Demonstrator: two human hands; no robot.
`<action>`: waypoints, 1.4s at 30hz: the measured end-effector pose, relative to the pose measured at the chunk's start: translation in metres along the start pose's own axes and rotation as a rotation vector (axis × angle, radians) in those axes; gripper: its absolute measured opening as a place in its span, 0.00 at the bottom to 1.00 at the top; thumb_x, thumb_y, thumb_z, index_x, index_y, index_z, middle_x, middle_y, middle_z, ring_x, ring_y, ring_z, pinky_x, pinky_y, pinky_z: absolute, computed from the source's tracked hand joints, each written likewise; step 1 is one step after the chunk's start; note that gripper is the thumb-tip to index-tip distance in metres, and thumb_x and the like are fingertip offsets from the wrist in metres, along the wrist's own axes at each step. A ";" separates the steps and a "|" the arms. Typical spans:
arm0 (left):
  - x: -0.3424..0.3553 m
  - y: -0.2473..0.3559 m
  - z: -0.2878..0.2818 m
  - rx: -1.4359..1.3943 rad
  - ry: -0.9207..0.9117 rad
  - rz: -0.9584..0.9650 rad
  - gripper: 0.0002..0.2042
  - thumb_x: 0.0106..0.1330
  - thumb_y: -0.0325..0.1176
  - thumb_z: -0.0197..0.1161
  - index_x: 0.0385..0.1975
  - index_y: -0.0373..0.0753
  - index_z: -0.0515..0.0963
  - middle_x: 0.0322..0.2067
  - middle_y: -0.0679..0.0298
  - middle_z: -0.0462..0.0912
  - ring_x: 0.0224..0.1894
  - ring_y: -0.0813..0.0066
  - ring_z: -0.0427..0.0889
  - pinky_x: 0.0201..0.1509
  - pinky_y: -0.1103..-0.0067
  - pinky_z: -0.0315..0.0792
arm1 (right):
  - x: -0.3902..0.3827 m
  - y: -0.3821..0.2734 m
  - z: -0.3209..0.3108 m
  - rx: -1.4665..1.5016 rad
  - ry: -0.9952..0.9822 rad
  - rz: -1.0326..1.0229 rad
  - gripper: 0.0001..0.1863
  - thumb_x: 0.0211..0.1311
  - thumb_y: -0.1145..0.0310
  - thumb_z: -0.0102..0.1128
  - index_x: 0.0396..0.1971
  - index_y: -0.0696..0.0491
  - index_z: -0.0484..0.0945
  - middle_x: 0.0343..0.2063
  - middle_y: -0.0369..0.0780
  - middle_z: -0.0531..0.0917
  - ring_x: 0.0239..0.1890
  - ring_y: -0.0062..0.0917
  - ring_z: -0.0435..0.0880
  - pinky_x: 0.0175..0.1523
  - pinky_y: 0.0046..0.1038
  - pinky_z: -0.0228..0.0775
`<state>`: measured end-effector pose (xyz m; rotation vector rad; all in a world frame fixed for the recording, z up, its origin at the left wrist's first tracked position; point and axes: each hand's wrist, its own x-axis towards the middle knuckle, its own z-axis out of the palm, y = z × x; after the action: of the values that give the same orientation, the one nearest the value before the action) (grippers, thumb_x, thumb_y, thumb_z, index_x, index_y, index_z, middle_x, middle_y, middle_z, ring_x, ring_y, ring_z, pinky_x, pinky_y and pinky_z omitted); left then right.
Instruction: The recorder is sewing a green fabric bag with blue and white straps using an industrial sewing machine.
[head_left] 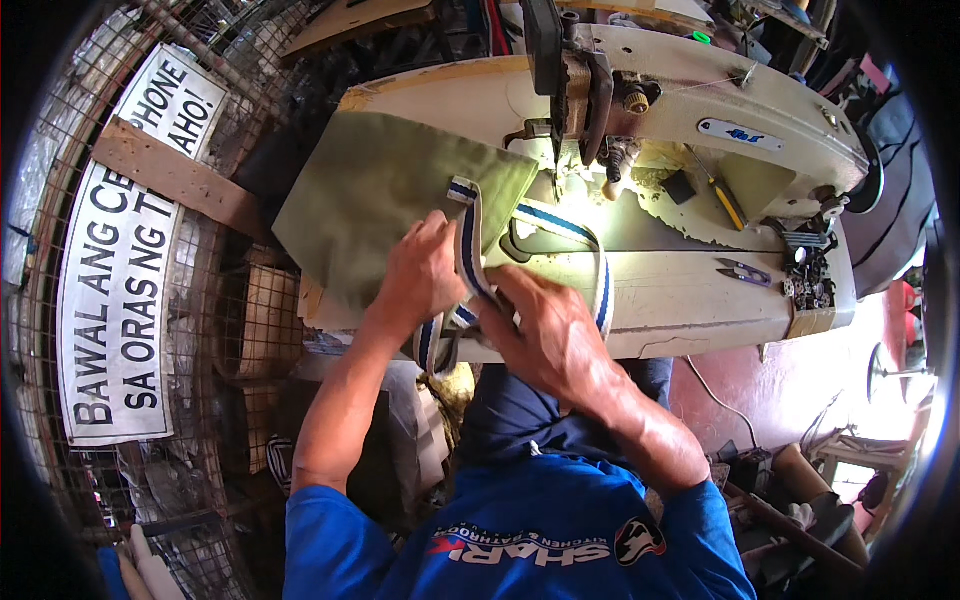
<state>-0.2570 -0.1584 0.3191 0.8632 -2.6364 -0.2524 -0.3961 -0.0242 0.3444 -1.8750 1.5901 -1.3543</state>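
Observation:
At the sewing machine, an olive-green fabric piece (370,200) lies on the left of the bed. A white webbing strap with a blue stripe (600,275) loops across the fabric and bed and hangs over the front edge. My left hand (420,265) is closed at the fabric's lower right part, beside the strap; what its fingers grip is hidden. My right hand (540,320) has its fingers curled on the strap, just right of and below my left hand. The machine's lit needle area (560,180) is above both hands.
The machine head (690,90) spans the back. A yellow-handled screwdriver (730,205), purple thread snips (745,272) and small metal parts (810,285) lie on the right. A wire-mesh partition (235,310) with signs and a wooden plank (170,175) stands at the left.

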 end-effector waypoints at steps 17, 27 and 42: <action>-0.010 0.021 -0.002 -0.200 -0.020 -0.078 0.16 0.50 0.32 0.67 0.35 0.37 0.69 0.31 0.52 0.73 0.35 0.50 0.74 0.40 0.62 0.69 | -0.004 -0.025 0.031 -0.064 0.040 -0.328 0.18 0.42 0.75 0.66 0.38 0.59 0.77 0.32 0.44 0.78 0.34 0.39 0.79 0.40 0.35 0.74; 0.008 -0.052 -0.012 -0.760 -0.250 -0.291 0.08 0.59 0.30 0.54 0.25 0.32 0.75 0.16 0.70 0.71 0.24 0.88 0.68 0.28 0.83 0.65 | -0.014 0.038 0.029 -0.358 -0.153 -0.169 0.23 0.55 0.65 0.62 0.51 0.58 0.73 0.53 0.45 0.75 0.58 0.37 0.72 0.58 0.37 0.64; 0.003 -0.070 -0.004 -1.345 -0.286 -0.528 0.05 0.59 0.29 0.56 0.31 0.36 0.76 0.26 0.69 0.78 0.26 0.86 0.74 0.34 0.85 0.71 | -0.019 0.050 0.037 -0.359 -0.113 -0.206 0.23 0.60 0.61 0.57 0.50 0.60 0.73 0.53 0.45 0.74 0.60 0.36 0.69 0.60 0.36 0.61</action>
<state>-0.2200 -0.2166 0.3048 0.9349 -1.6581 -2.0392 -0.3931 -0.0347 0.2802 -2.3362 1.7094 -1.0664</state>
